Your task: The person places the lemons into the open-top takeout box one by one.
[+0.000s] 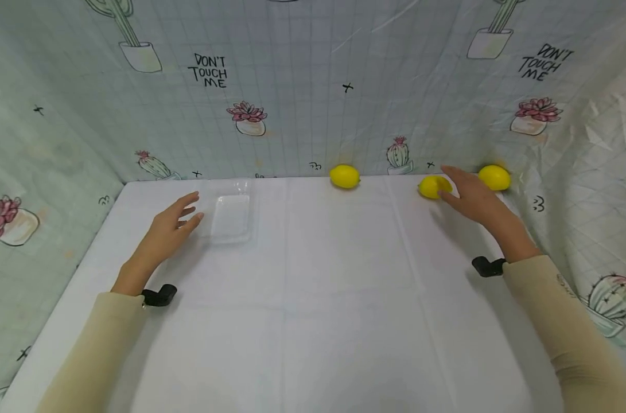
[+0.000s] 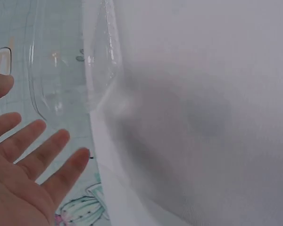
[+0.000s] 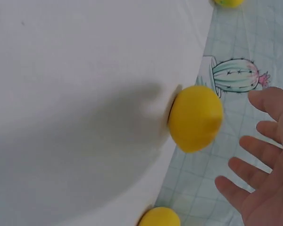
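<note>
Head view showed the middle lemon (image 1: 428, 187), its long axis roughly nine-to-three, on the table (image 1: 333, 287) at nine o'clock from the wide-set, empty fingers of the nearer right hand (image 1: 473, 198), while the left hand (image 1: 167, 230), loosely spread, hung at the tray's (image 1: 232, 218) nine o'clock.

Beige left sleeve (image 1: 92, 347), matching right sleeve (image 1: 566, 332) with creases, angular black camera (image 1: 160, 296) at each wrist, bare fingers (image 2: 68, 172)

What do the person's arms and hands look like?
The left hand and right hand are bare, with no gloves. The left sleeve and right sleeve are long and plain beige. Near each cuff sits a small, chunky black gadget. I can't see any cables.
</note>
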Available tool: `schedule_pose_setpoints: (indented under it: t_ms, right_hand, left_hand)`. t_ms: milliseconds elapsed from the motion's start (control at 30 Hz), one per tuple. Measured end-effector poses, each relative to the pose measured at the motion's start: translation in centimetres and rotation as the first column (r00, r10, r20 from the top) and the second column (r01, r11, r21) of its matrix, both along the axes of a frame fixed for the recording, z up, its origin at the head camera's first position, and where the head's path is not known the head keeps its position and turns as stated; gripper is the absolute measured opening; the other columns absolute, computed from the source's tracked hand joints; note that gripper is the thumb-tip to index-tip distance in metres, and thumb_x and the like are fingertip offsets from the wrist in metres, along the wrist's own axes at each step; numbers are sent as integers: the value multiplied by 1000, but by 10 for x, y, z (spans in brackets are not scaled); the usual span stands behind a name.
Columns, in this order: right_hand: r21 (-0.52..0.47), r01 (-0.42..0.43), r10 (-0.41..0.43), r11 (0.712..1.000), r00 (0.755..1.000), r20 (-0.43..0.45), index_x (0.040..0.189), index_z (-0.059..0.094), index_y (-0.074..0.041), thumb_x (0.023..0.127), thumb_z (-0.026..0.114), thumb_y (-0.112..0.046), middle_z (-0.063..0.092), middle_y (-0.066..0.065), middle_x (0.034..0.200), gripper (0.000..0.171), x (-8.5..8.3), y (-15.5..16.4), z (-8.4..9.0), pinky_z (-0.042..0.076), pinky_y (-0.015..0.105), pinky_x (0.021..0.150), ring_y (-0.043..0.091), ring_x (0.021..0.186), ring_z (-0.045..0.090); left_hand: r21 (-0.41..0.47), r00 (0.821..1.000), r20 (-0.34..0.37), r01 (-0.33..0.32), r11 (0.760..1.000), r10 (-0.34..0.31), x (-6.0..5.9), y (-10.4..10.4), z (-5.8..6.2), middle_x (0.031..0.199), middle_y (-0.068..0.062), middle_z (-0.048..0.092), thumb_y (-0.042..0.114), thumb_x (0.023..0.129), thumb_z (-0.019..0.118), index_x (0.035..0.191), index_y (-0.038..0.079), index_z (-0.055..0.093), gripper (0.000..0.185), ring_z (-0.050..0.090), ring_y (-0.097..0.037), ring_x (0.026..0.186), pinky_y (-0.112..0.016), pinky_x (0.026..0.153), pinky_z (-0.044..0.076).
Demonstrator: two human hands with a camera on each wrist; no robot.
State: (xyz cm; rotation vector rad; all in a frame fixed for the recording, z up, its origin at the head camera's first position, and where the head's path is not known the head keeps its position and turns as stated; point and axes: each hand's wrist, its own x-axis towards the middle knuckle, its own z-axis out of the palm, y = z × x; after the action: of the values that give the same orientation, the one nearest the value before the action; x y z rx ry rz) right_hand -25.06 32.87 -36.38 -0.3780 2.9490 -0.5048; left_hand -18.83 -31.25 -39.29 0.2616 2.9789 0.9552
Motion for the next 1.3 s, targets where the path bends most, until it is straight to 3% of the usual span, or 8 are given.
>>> schedule_pose_setpoints:
  t_ms: [267, 367, 567, 667, 833, 1033, 1200, 1300]
  right_hand:
    - [66, -12, 9, 998, 999, 48, 160, 24, 0, 103, 62, -22, 29, 35, 157, 72, -24, 8, 0, 25, 70, 116, 55, 142, 29]
    - [87, -11, 5, 996, 997, 72, 159, 25, 1, 102, 63, -22, 30, 36, 156, 73, -30, 11, -1, 26, 71, 116, 56, 141, 29]
    - [85, -27, 19, 996, 995, 100, 156, 30, 5, 102, 64, -18, 40, 36, 149, 69, -40, 9, -6, 35, 68, 112, 52, 131, 43]
    - [77, -42, 34, 996, 994, 106, 154, 32, 7, 101, 64, -14, 45, 35, 145, 65, -43, 6, -8, 38, 67, 111, 51, 128, 46]
    - [101, -59, 49, 993, 994, 102, 149, 39, 9, 100, 64, -8, 47, 35, 142, 58, -46, 2, -7, 37, 67, 112, 51, 127, 45]
    - [91, -114, 109, 989, 993, 54, 139, 56, 4, 95, 61, 9, 47, 32, 144, 44, -47, 2, -6, 35, 68, 113, 52, 133, 41]
    - [-29, -39, 42, 999, 995, 86, 132, 63, -1, 104, 57, -9, 51, 27, 141, 30, -48, 0, -8, 41, 66, 109, 48, 129, 45]
    - [-60, -7, 14, 998, 993, 114, 136, 60, 0, 103, 62, -18, 52, 28, 138, 38, -48, -2, -9, 44, 64, 107, 47, 126, 48]
  left_hand:
    - [107, 993, 115, -31, 994, 18, -18, -18, 0, 160, -20, 37, 45, 108, 47, 162, 11, 23, 69, 50, -45, 134, -64, 105, 47]
    - [147, 985, 172, -43, 988, 17, -24, -22, 0, 160, -20, 36, 43, 107, 50, 162, 11, 22, 70, 51, -43, 134, -57, 103, 52]
    - [234, 963, 269, -43, 971, -22, -30, -31, -5, 158, -24, 37, 33, 107, 54, 162, 8, 20, 70, 52, -42, 133, -36, 92, 61]
    - [266, 951, 305, -34, 963, -50, -32, -34, -7, 157, -25, 38, 36, 107, 54, 162, 7, 21, 70, 56, -39, 129, -30, 89, 62]
    - [321, 936, 337, -15, 947, -99, -33, -37, -8, 157, -23, 40, 38, 107, 53, 161, 7, 26, 68, 62, -28, 125, -29, 89, 62]
    - [345, 931, 349, -19, 938, -109, -34, -36, -8, 157, -18, 42, 26, 108, 54, 160, 9, 31, 59, 63, -26, 123, -30, 90, 61]
    - [390, 916, 386, -55, 919, -109, -34, -34, -5, 159, -18, 40, 21, 108, 54, 160, 7, 29, 60, 61, -26, 126, -32, 91, 61]
    - [434, 901, 416, -76, 898, -125, -34, -32, -2, 159, -22, 38, 21, 107, 55, 161, 5, 25, 63, 61, -25, 126, -33, 92, 61]
